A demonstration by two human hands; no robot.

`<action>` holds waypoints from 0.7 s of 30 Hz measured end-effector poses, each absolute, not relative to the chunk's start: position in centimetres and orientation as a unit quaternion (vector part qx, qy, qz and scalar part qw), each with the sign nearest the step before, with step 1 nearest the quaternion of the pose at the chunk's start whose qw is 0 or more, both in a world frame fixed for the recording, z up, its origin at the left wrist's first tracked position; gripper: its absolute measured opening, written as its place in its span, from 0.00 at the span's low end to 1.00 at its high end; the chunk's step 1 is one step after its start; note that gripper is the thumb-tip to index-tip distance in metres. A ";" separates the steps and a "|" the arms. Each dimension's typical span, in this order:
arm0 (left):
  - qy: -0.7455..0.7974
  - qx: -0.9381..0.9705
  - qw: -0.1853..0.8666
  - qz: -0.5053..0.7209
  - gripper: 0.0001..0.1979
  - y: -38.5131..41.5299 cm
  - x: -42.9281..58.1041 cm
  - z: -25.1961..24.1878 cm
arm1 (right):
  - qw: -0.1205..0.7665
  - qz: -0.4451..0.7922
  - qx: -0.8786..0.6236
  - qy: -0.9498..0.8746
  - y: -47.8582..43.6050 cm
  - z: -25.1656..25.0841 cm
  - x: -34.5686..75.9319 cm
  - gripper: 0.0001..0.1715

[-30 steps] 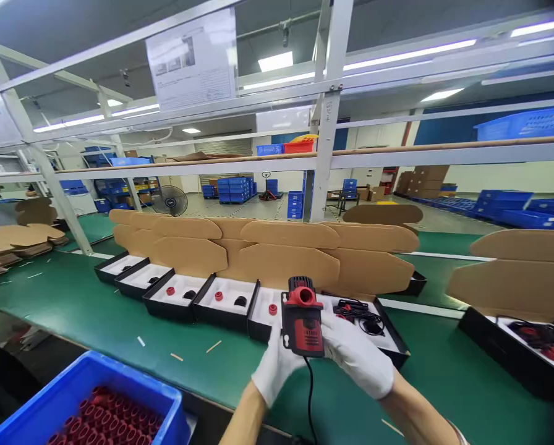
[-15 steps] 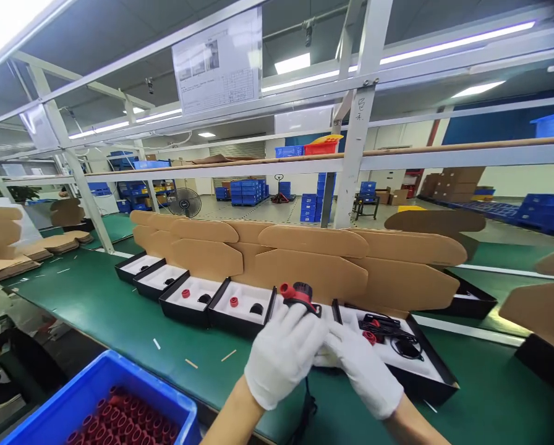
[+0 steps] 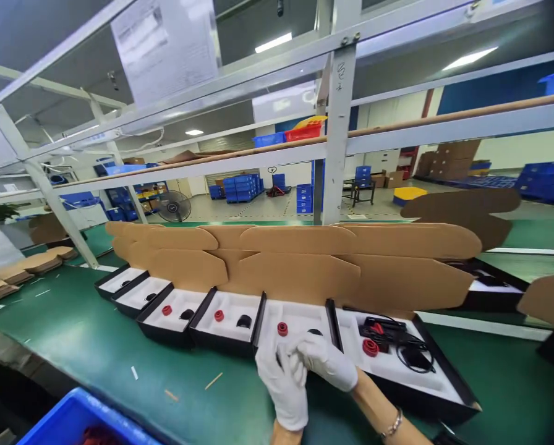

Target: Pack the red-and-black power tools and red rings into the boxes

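Both my hands wear white gloves and press together at the front edge of an open black box [image 3: 261, 312] with a white tray [image 3: 298, 315]. My left hand [image 3: 281, 386] is curled, with my right hand [image 3: 328, 364] laid against it from the right. A red cap [image 3: 282, 329] and a small black part [image 3: 314, 332] sit in the tray just beyond my fingers. The red and black device is out of sight, and whether my hands hold it is hidden. The box to the right [image 3: 444, 386] holds a black and red device [image 3: 383, 327] with a coiled cord [image 3: 413, 357].
A row of open boxes [image 3: 175, 312] with brown cardboard lids [image 3: 295, 272] standing up runs left along the green belt [image 3: 96, 346]. A blue bin [image 3: 63, 423] of red caps sits at the lower left. A metal post [image 3: 337, 136] and shelf rails rise behind the boxes.
The red and black device, held up a second ago, went down toward the box under my hands and is now out of sight. The view has swung slightly right and down.
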State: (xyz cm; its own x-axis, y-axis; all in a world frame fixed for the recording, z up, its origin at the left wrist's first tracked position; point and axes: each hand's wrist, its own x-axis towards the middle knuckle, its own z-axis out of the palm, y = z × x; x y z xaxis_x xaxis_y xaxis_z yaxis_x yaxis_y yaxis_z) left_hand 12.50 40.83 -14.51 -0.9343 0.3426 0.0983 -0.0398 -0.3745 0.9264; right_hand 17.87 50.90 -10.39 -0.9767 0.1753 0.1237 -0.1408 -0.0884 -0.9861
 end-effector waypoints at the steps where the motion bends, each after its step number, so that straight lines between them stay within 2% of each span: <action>1: 0.563 0.126 0.065 0.814 0.24 40.5 12.7 -14.7 | 0.090 0.718 0.010 -0.690 51.3 -10.2 18.0 0.18; 3: 0.603 0.126 -0.034 0.787 0.20 39.9 13.3 -15.2 | 0.090 0.674 0.026 -0.733 51.8 -9.2 18.1 0.19; 7: 0.626 0.192 -0.129 0.744 0.12 40.2 16.2 -15.9 | 0.125 0.639 -0.020 -0.759 52.6 -5.6 21.2 0.18; 9: 0.639 0.305 -0.065 0.703 0.09 41.3 18.8 -15.5 | 0.145 0.618 -0.048 -0.771 53.2 -3.0 25.1 0.16; 11: 0.648 0.468 0.073 0.597 0.13 43.2 22.0 -14.6 | 0.181 0.604 -0.079 -0.772 53.5 -0.4 30.5 0.16; 14: 0.623 0.627 0.225 0.410 0.15 47.1 26.4 -12.7 | 0.321 0.591 -0.168 -0.721 53.5 1.7 39.1 0.16; 17: 0.620 0.656 0.293 0.315 0.08 50.9 28.5 -11.6 | 0.464 0.576 -0.236 -0.630 53.3 0.2 45.9 0.15; 19: 0.620 0.644 0.335 0.297 0.11 52.1 28.8 -11.3 | 0.501 0.573 -0.281 -0.585 53.1 -2.2 49.2 0.18; 21: 0.620 0.616 0.376 0.308 0.15 51.7 28.7 -11.2 | 0.503 0.542 -0.362 -0.568 52.6 -4.5 51.6 0.25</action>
